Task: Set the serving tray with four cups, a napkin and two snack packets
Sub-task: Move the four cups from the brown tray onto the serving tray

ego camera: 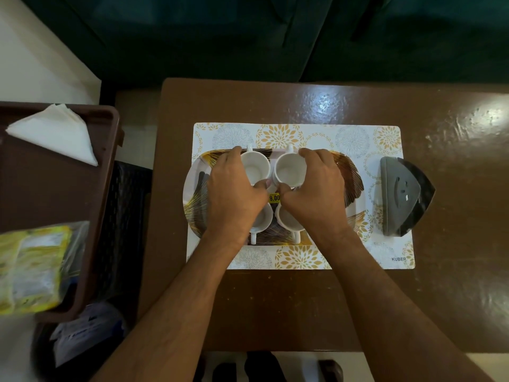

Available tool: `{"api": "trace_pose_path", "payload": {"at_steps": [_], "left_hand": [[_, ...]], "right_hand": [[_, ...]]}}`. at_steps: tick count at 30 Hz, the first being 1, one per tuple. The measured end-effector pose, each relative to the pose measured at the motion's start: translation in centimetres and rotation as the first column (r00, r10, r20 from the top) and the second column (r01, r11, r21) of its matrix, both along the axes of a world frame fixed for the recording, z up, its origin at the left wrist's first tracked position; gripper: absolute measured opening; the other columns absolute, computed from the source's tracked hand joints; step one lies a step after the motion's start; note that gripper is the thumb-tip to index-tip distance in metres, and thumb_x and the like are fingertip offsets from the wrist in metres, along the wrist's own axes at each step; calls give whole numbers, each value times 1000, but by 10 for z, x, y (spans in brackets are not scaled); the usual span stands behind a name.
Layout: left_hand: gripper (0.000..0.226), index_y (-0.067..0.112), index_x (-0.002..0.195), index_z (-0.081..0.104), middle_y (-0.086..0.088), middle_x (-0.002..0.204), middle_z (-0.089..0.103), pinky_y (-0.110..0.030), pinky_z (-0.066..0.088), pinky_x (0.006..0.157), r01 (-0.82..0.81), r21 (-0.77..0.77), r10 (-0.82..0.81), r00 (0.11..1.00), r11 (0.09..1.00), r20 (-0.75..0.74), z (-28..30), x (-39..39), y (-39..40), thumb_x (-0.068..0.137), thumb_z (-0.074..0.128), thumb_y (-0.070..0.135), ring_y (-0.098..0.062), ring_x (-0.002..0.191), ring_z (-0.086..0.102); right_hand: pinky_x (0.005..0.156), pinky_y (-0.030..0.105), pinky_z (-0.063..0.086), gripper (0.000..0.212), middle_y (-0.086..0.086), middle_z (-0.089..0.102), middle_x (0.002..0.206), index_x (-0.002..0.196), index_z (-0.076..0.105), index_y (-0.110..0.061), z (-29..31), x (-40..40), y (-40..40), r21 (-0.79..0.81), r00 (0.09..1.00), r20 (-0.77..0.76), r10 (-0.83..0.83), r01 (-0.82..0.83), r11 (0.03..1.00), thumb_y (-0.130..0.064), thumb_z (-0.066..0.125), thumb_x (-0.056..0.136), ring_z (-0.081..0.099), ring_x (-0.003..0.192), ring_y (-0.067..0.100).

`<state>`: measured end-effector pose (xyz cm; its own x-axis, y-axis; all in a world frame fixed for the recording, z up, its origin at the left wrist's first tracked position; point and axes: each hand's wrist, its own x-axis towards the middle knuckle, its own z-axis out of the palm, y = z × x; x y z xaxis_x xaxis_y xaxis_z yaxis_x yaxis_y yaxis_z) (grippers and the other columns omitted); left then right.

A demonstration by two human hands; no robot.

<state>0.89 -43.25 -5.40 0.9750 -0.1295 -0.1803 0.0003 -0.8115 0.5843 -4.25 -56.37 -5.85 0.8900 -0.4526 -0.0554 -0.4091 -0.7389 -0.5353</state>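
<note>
My forearms come up from the near edge, and both hands sit over the serving tray [349, 172], covering a good deal of it. My left hand [234, 194] is curled round the far-left cup [257, 168], fingers wrapped on its left wall and thumb at its near rim. My right hand [314, 194] is closed the same way on the far-right cup [290, 169], fingers over its right side, thumb tucked near the rim. Whether either cup is lifted or resting on the tray, I cannot tell.

Going left to right: a brown crate [91, 205] at the left, cut off by the frame edge, holds a folded white napkin [55, 133] at its far end and yellow snack packets [30, 268] at its near end; the packets are blurred and their print is unreadable. On the brown table [275, 307] lies a floral placemat [303, 133], and the oval tray with a dark and gold leaf pattern rests on it. All four white cups stand on or over the tray in two rows. The near-left cup [261, 219] and near-right cup [286, 216] are mostly hidden under my wrists, handles pointing toward me. A yellow price sticker [274, 198] shows between my thumbs, partly covered. At the right end of the mat stands a grey napkin holder [402, 197].
</note>
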Motion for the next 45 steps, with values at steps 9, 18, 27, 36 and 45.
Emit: {"api": "trace_pose_path", "payload": {"at_steps": [9, 18, 27, 36, 45], "left_hand": [[63, 14, 131, 63, -3, 126, 69, -34, 51, 94, -76, -85, 82, 994, 993, 66, 4, -30, 13, 77, 89, 34, -21, 120, 62], [65, 12, 128, 63, -3, 121, 70, -30, 50, 87, -55, -65, 56, 998, 996, 15, 0, -67, 22, 75, 89, 38, -21, 110, 66], [66, 14, 131, 60, -2, 124, 65, -23, 37, 85, 31, -12, -32, 999, 999, -30, -8, -73, 20, 73, 89, 24, -21, 117, 61], [63, 15, 132, 60, -2, 125, 65, -26, 42, 88, 10, -29, -11, 1000, 1000, -6, -8, -68, 12, 75, 87, 26, -22, 118, 62], [69, 15, 135, 58, -3, 127, 64, -25, 41, 90, 19, -30, -20, 999, 999, -27, -8, -68, 14, 74, 89, 26, -21, 121, 60]], "right_hand": [[94, 33, 49, 66, 10, 62, 123, 128, 58, -6, -1, -24, 3, 49, 996, 68, -59, 56, 997, -34, 84, 75, 58, 115, 26], [83, 27, 37, 74, 10, 61, 128, 135, 55, -6, -6, -63, 14, 34, 998, 23, -63, 62, 997, -36, 83, 74, 62, 114, 28], [88, 32, 46, 67, 12, 62, 123, 132, 59, -5, -7, -74, 19, 68, 1000, -8, -17, 17, 998, -27, 84, 74, 61, 113, 30], [88, 34, 48, 66, 13, 63, 122, 130, 60, -3, -7, -69, 17, 66, 999, 8, -40, 39, 997, -29, 83, 74, 62, 112, 30], [84, 27, 42, 65, 11, 64, 119, 129, 61, -5, -10, -69, 19, 57, 999, 6, -54, 54, 997, -32, 82, 74, 62, 109, 28]]}}
